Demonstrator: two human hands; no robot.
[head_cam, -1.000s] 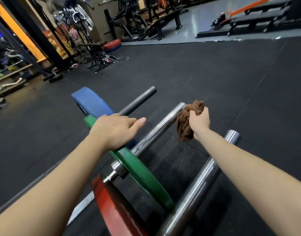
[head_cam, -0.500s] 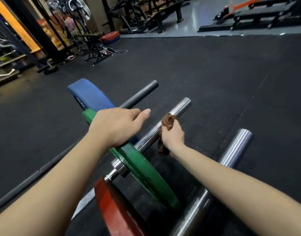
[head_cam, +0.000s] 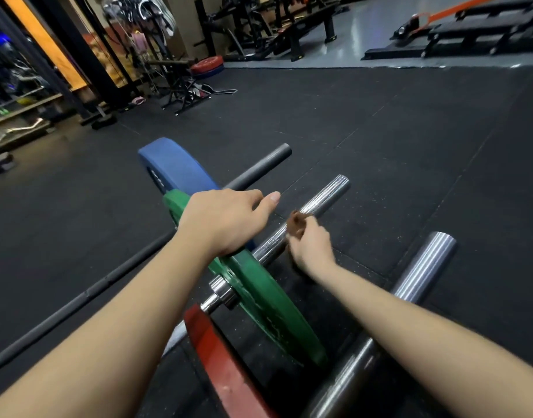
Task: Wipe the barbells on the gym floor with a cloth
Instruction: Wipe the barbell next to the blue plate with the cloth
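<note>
1. Right grip (head_cam: 312, 247) clamped on the soft brown cloth (head_cam: 296, 223), pressed to the middle barbell sleeve (head_cam: 319, 202) lying on the floor (head_cam: 379, 140).
2. Left grip (head_cam: 226, 221) curled over the green plate (head_cam: 268, 300); the steel is likely heavy and slick.

Barbells: 3. Black bar (head_cam: 259, 170), middle chrome bar (head_cam: 325, 194), near chrome bar (head_cam: 422, 267).
Plates on bars: 3. Blue plate (head_cam: 174, 167), green plate (head_cam: 268, 297), red plate (head_cam: 226, 363).
Cloth (head_cam: 296, 225): 1.
Hands: 2. Left hand (head_cam: 226, 221), right hand (head_cam: 312, 245).
</note>
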